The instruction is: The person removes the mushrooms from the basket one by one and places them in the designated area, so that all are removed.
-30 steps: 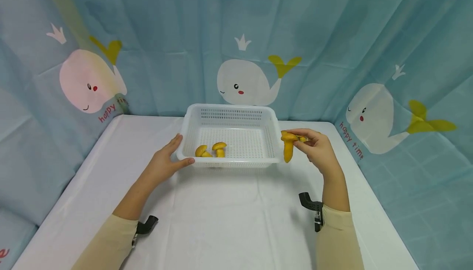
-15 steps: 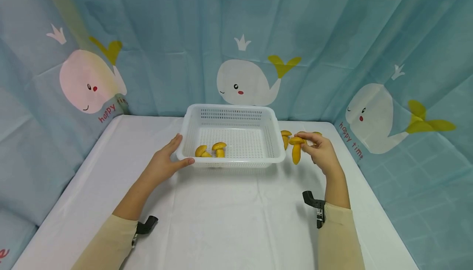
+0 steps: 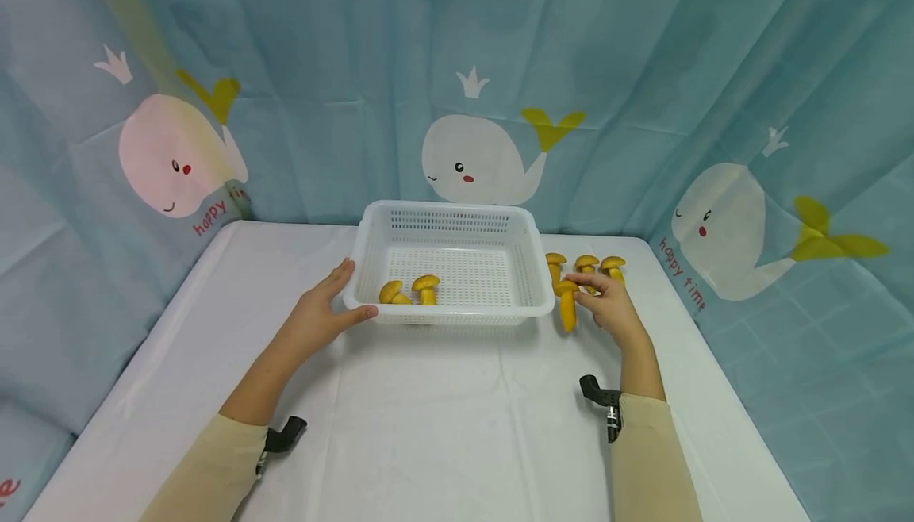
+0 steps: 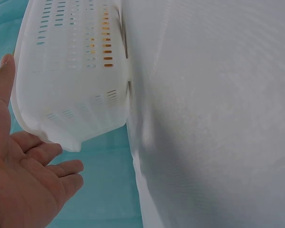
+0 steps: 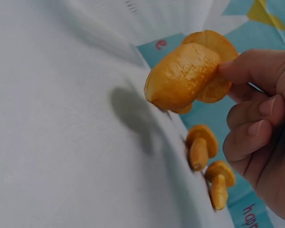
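Note:
My right hand (image 3: 608,305) pinches a yellow mushroom (image 3: 567,314) by its cap between thumb and fingers, just right of the basket. Its stem points toward me, and in the right wrist view the mushroom (image 5: 183,76) hangs over its shadow on the white cloth. Spread at the near left corner of the white perforated basket (image 3: 457,310), my left hand (image 3: 312,317) lays its thumb on the front rim and its fingers along the left side. Two yellow mushrooms, a left one (image 3: 391,292) and a right one (image 3: 426,289), are inside the basket.
Behind my right hand, three more mushrooms stand in a row on the table: the nearest to the basket (image 3: 554,266), a middle one (image 3: 587,262) and a right one (image 3: 613,266). A blue whale-print curtain (image 3: 343,149) surrounds the white-covered table (image 3: 428,427).
My right hand has carried the mushroom slightly right, then back toward me and lower. The row of mushrooms behind it shows more fully. My left hand and the basket stay put.

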Demonstrator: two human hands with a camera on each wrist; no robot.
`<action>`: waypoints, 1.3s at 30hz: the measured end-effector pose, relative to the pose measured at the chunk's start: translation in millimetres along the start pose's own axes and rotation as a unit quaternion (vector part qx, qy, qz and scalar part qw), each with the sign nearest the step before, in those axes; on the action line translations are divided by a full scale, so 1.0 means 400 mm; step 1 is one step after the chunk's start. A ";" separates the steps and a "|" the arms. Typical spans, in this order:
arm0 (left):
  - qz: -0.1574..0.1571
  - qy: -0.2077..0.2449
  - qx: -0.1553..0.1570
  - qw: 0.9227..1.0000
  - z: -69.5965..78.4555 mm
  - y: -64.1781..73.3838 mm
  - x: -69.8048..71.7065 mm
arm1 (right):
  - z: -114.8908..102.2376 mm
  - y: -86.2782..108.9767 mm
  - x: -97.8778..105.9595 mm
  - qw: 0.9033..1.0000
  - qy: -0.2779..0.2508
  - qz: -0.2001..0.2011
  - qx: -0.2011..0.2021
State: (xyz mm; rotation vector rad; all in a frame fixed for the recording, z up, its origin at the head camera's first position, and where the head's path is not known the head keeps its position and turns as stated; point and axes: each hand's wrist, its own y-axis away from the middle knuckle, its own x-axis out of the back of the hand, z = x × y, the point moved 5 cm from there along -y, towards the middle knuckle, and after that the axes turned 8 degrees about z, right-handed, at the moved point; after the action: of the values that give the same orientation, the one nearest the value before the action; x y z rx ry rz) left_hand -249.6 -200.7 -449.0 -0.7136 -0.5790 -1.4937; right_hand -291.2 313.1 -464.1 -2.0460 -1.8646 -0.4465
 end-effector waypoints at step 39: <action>0.006 -0.002 -0.004 1.000 0.001 -0.002 0.000 | 0.037 -0.006 -0.034 0.998 0.052 -0.016 -0.044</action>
State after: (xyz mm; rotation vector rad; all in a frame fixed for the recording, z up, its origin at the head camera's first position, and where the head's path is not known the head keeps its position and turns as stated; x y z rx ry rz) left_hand -250.4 -200.4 -448.7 -0.7260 -0.5706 -1.4844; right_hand -294.6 307.7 -483.3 -2.0106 -1.8480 -0.6408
